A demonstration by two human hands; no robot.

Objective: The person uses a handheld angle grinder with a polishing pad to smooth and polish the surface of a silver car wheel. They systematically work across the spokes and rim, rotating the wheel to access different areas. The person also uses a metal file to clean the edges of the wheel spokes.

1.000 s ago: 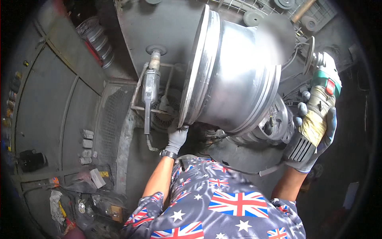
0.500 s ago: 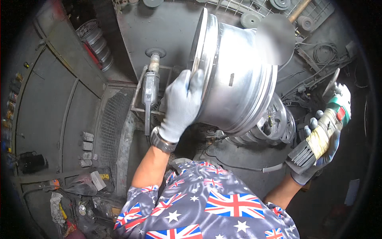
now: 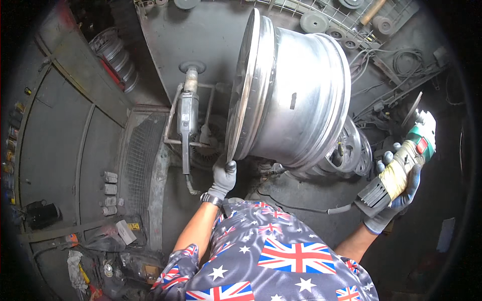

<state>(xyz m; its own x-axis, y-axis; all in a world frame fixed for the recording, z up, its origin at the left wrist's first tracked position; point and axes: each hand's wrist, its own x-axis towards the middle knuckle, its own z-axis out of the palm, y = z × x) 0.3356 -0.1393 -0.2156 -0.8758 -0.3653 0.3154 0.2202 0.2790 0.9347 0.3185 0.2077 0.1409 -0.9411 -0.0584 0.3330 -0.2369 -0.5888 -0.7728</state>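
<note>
A big shiny metal wheel rim (image 3: 301, 95) stands in front of me, its barrel facing right and a strip of dark tape on it. My gloved left hand (image 3: 223, 178) is at the near lower end of the rim's left lip, fingers curled against the edge and partly hidden. Out to the right, my gloved right hand (image 3: 404, 185) is wrapped round an angle grinder (image 3: 401, 168). The grinder has a green and white head, yellowish tape round its body and a thin disc (image 3: 412, 109) pointing up and away, apart from the rim.
A grey power tool (image 3: 188, 120) with a round pad lies left of the rim on a metal frame. Another wheel (image 3: 346, 150) lies behind at right. The grinder's cable (image 3: 301, 208) crosses the floor. Several discs (image 3: 315, 22) hang on a wire rack at the back.
My left hand has slid down and toward me along the rim's lip, from its side to its near end. The grinder in my right hand has shifted slightly left.
</note>
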